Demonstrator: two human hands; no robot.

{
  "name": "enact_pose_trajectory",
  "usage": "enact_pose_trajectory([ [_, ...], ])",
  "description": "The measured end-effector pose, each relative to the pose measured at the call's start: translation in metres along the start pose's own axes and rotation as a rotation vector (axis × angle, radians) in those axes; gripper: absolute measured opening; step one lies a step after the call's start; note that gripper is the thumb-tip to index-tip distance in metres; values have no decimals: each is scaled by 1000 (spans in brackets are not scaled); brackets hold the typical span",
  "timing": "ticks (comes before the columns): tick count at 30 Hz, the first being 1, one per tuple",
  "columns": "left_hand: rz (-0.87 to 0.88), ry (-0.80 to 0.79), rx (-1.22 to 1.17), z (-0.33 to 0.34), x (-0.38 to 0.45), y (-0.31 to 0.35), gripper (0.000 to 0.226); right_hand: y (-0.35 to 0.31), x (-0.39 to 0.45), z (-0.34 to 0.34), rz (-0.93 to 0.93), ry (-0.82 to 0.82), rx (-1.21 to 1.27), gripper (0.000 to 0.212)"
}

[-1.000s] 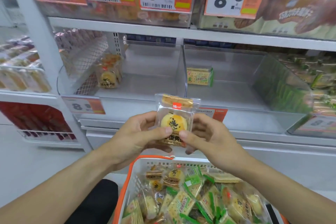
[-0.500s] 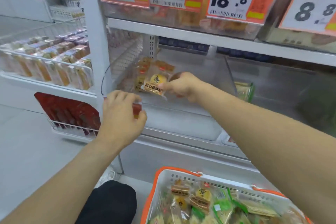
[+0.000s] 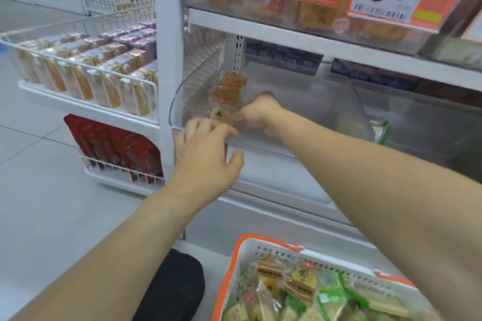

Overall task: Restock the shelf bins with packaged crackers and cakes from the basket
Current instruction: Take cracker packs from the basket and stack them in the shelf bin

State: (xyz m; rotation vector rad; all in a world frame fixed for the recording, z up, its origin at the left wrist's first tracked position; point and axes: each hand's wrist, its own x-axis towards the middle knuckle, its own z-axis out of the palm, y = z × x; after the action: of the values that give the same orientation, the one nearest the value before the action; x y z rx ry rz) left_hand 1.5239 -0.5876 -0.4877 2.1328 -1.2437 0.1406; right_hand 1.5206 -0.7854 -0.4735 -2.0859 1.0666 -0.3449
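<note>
At frame centre, the right hand point(image 3: 258, 112) pinches a cake packet point(image 3: 221, 115) inside the clear bin point(image 3: 360, 109); left hand point(image 3: 206, 159), fingers relaxed, steadies its front. Best set it flush against the stacked packets point(image 3: 230, 88).

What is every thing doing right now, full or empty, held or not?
Clear plastic shelf bin: nearly empty, few cakes at left.
Yellow cake packet: in the bin, right hand pinching it.
Left hand: open, at bin front.
White basket with orange rim: full of packets.
</note>
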Motion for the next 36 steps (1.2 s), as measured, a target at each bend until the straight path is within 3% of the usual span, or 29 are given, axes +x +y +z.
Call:
enact_pose_trajectory([
  [2, 82, 154, -167, -3, 0, 9, 28, -4, -35, -26, -149, 114, -124, 26],
  [4, 143, 182, -295, -3, -6, 25, 20, 2, -77, -52, -352, 225, -59, 11],
  [6, 181, -46, -301, 7, -15, 39, 18, 21, -120, -69, -511, 263, -10, 10],
  [10, 239, -799, -37, 57, -45, 53, 25, 88, -203, -83, -575, 177, -27, 12],
  [16, 321, -1273, 348, 119, -92, 53, 47, 208, -257, -57, -211, -240, -179, 11],
  [19, 355, -1431, 460, 129, -106, 52, 52, 243, -263, -53, -162, -459, -485, 6],
  [22, 331, -1476, 462, 131, -109, 54, 58, 274, -257, -55, -47, -465, -671, 20],
  [26, 257, -1444, 429, 136, -103, 59, 52, 325, -247, -65, 120, -414, -804, 54],
  [31, 298, -1296, 283, 145, -99, 78, 29, 344, -243, -73, 141, -362, -780, 9],
  [36, 320, -998, 98, 144, -92, 103, 20, 309, -238, -87, 26, -244, -629, 19],
])
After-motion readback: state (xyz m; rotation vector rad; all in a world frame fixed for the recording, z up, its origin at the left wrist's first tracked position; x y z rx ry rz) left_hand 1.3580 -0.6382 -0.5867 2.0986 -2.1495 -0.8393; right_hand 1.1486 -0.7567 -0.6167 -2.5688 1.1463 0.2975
